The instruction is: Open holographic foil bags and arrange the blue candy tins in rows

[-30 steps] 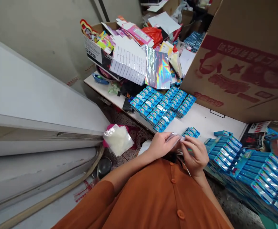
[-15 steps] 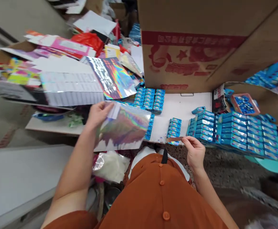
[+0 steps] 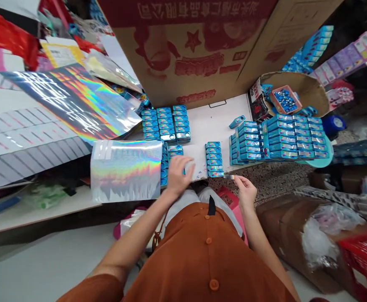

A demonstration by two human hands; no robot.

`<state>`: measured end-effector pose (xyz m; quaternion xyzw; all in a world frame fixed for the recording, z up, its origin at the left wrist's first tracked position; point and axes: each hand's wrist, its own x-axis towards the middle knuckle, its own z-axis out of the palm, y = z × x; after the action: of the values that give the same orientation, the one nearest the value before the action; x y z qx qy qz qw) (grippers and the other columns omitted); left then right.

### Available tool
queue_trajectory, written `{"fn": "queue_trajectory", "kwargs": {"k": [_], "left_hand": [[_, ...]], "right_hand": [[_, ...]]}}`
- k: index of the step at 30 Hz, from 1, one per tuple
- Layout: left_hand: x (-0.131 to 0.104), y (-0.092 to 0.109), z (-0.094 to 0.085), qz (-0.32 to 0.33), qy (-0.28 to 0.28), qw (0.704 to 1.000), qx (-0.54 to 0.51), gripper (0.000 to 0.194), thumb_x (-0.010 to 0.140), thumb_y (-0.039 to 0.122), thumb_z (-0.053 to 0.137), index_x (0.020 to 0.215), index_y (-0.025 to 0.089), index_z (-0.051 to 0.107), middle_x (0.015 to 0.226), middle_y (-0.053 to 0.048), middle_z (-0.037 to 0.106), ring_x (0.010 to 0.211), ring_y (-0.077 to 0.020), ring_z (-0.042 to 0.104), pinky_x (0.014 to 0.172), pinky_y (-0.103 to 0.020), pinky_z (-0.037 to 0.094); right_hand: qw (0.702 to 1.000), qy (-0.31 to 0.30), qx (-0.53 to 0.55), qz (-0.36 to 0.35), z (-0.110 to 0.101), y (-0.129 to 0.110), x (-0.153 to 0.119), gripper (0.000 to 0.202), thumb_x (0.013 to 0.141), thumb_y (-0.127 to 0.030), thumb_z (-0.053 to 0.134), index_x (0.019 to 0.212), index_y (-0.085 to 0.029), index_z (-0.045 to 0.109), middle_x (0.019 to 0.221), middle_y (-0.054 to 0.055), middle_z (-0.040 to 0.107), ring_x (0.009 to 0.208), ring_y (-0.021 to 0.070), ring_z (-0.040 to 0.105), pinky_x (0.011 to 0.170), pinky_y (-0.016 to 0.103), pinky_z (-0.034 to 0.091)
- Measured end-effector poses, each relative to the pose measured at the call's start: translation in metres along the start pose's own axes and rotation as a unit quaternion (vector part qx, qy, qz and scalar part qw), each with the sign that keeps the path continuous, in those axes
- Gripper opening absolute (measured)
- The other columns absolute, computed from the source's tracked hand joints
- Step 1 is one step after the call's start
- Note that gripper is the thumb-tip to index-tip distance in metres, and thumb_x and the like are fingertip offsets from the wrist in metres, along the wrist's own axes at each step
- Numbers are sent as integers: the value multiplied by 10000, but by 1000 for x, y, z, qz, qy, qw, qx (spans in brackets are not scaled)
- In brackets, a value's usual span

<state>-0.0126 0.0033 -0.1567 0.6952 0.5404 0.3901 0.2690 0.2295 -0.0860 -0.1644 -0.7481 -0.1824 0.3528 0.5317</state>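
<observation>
My right hand [image 3: 246, 192] pinches the end of a small shiny strip [image 3: 229, 177] just beyond the table's front edge. The strip's tip is close to the lowest pack of a short column of blue packs [image 3: 214, 160]. My left hand [image 3: 179, 175] is empty, its thumb and fingers apart, above the front edge beside another group of blue packs [image 3: 174, 150]. To its left lies a rainbow-silver sheet [image 3: 127, 172] with a pale label at its upper left corner. Whether the left fingers touch the packs I cannot tell.
A large cardboard box [image 3: 190, 54] stands at the back. Stacked blue packs [image 3: 284, 138] fill the right side, before a cut-down carton [image 3: 312, 90] with a pink basket [image 3: 289, 110]. Another iridescent sheet [image 3: 76, 100] and white printed sheets [image 3: 22, 142] lie left.
My left hand has let go of the rainbow-silver sheet, now lying at the left, and moved right toward the packs. My right hand still holds the strip. The view has shifted right.
</observation>
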Motion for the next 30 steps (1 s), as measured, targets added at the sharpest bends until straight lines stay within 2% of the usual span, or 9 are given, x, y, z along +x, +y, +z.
{"fn": "queue_trajectory", "kwargs": {"k": [2,3,5,7,10,14,19,24,30], "left_hand": [[-17,18,49,-138,-93,973,-159,205,810,308,627,983,202,656,1027,-72,656,1012,-218,562,942,-368,417],[-23,23,71,-228,-118,937,-237,228,782,318,656,972,192,661,1021,-77,661,990,-213,576,915,-351,434],[-30,27,106,-349,-150,862,-335,284,753,365,678,951,160,669,969,-92,678,918,-204,611,837,-330,472],[-31,25,129,-393,-163,825,-371,349,744,429,672,933,136,675,889,-95,691,825,-191,638,748,-312,498],[-25,18,150,-412,-152,811,-386,406,690,485,702,885,129,681,769,-65,688,695,-153,633,656,-267,495],[-13,4,168,-429,-114,817,-368,380,622,460,755,795,130,685,682,-40,673,618,-132,607,616,-248,485],[-1,-12,192,-422,-75,852,-301,243,660,350,728,785,143,702,775,-51,708,696,-150,631,687,-266,500],[7,-23,210,-401,-67,888,-214,148,701,278,685,781,156,713,749,-43,706,697,-156,628,677,-261,494],[5,-30,217,-394,-78,904,-147,141,729,277,661,788,159,711,727,-40,702,665,-158,631,643,-255,499]], "right_hand": [[1000,-2,5,1,3,1,2,286,618,-360,773,788,-137,714,760,46,715,686,141,621,712,285,483],[1000,-6,8,2,5,0,4,282,621,-356,770,789,-137,713,764,48,716,691,145,623,715,289,483],[1000,-21,15,3,9,-1,11,273,622,-349,766,787,-139,710,769,53,720,703,154,630,725,297,486],[999,-37,23,8,12,0,21,265,619,-344,765,780,-143,708,769,53,722,714,161,634,735,304,487],[997,-57,34,32,15,7,43,263,605,-346,767,771,-149,710,770,50,722,724,166,632,745,310,487],[994,-70,49,72,16,28,79,259,571,-339,777,745,-158,711,761,39,718,726,164,625,744,303,484],[983,-69,81,149,26,61,114,280,530,-349,786,721,-163,700,709,22,698,649,136,605,664,274,481],[967,-53,114,221,37,86,133,284,503,-338,796,704,-177,678,638,0,674,588,123,593,599,257,483],[953,-52,121,272,45,103,144,230,521,-270,804,692,-181,677,617,-4,674,553,109,586,553,236,468]]}}
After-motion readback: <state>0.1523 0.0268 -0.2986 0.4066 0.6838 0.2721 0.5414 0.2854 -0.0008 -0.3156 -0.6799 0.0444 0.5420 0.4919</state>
